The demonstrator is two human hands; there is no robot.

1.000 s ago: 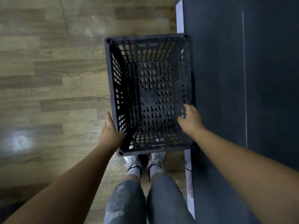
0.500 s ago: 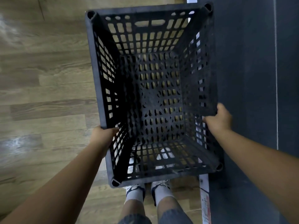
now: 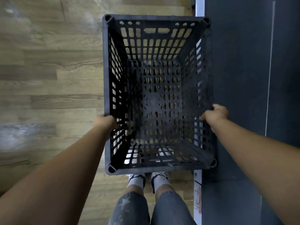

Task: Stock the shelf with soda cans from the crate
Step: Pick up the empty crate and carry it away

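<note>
Black crate (image 3: 106,78) (slatted) between left hand (image 3: 106,123), right hand (image 3: 215,113).

Wood-plank floor (image 3: 48,78), dark mat (image 3: 243,78) alongside, white strip (image 3: 199,7) between

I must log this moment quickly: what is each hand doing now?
Left hand: closed, gripping the left wall of the black crate.
Right hand: closed, gripping the crate's right wall.

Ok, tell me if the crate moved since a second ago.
Yes. The crate rose toward the camera: against the shoes it looks larger, its near rim now covering their toes. Left hand and right hand grip its sides.
</note>
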